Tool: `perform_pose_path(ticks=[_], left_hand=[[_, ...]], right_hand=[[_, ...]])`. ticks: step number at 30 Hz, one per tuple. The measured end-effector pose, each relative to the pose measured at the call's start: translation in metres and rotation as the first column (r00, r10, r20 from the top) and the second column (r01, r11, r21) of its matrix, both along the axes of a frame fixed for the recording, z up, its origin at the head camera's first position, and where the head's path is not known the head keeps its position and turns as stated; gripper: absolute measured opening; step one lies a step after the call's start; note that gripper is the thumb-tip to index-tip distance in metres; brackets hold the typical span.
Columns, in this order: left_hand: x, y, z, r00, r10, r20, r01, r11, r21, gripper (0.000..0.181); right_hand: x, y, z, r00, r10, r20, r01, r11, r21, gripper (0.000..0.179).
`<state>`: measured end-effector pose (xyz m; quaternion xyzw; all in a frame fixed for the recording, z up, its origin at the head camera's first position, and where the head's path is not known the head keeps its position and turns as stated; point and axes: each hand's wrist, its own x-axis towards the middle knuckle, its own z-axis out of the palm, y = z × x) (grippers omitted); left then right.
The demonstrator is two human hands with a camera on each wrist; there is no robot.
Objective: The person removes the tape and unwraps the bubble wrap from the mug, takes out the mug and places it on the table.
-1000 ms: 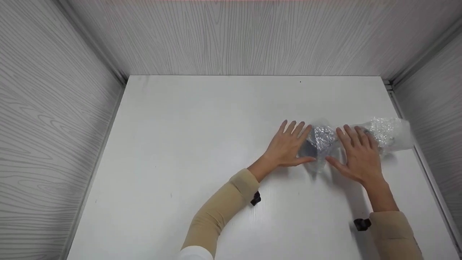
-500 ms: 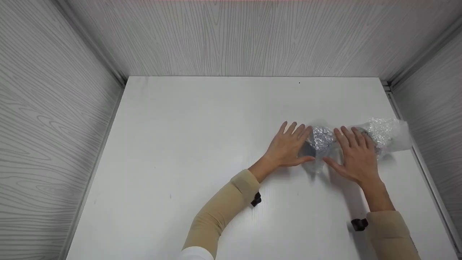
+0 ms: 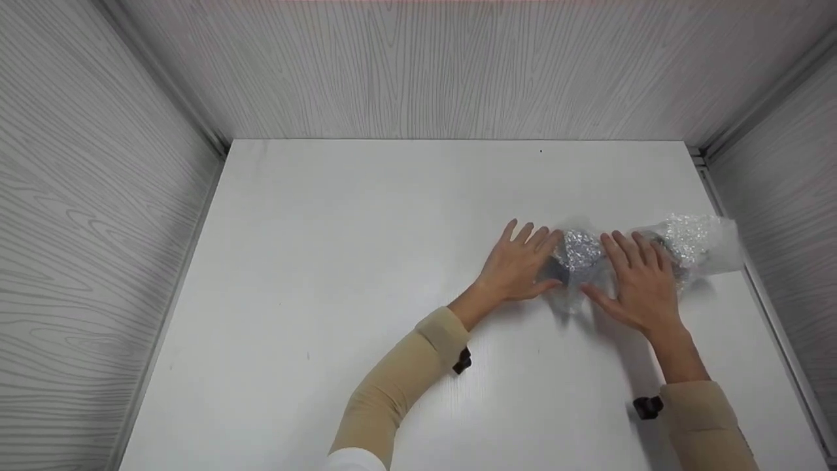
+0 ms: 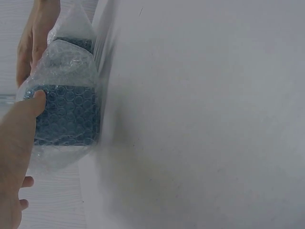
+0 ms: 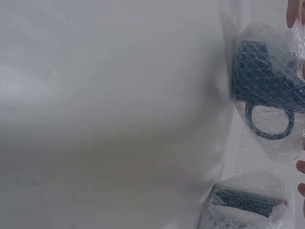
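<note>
A dark blue mug in bubble wrap stands on the table between the hands. Its handle shows through the plastic in the right wrist view. My left hand lies along its left side with straight fingers; in the left wrist view the thumb overlaps the wrapped mug. On the other side my right hand has its fingers extended and thumb spread toward the mug. Just right of those fingers is a second bubble-wrapped item, dark inside, partly covered by the right hand.
Both packages sit on the right part of the white table, the second reaching to its right edge. Grey wood-grain panels enclose the back and sides. A small black device is attached at each sleeve.
My right hand has shifted slightly left toward the mug, uncovering more of the second package. The left hand stays at the mug's side, and the head view has moved a little.
</note>
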<state>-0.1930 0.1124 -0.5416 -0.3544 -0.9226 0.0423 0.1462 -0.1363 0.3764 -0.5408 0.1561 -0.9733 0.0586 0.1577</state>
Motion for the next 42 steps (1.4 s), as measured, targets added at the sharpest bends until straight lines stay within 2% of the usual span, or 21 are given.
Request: perform_pose_path(ticks=[11,25,36,42], left_hand=[[0.001,-0.003,0.002,1.000,0.006,-0.012,-0.006,1.000,0.008,0.088],[0.000,-0.012,0.003,1.000,0.013,-0.010,-0.012,0.999,0.031,0.087],[0.000,-0.022,0.002,1.000,0.023,-0.001,-0.023,0.999,0.025,0.088],[0.000,-0.026,0.001,0.999,0.034,-0.003,-0.034,0.999,0.028,0.088]], right_hand=[[-0.002,-0.004,0.000,1.000,-0.015,0.027,0.015,1.000,0.003,0.098],[-0.002,-0.014,0.000,1.000,-0.001,0.003,0.001,1.000,0.001,0.099],[-0.005,-0.023,0.000,0.999,-0.010,0.035,0.009,1.000,0.011,0.098],[-0.007,-0.027,-0.002,1.000,0.006,0.020,-0.006,1.000,0.003,0.099]])
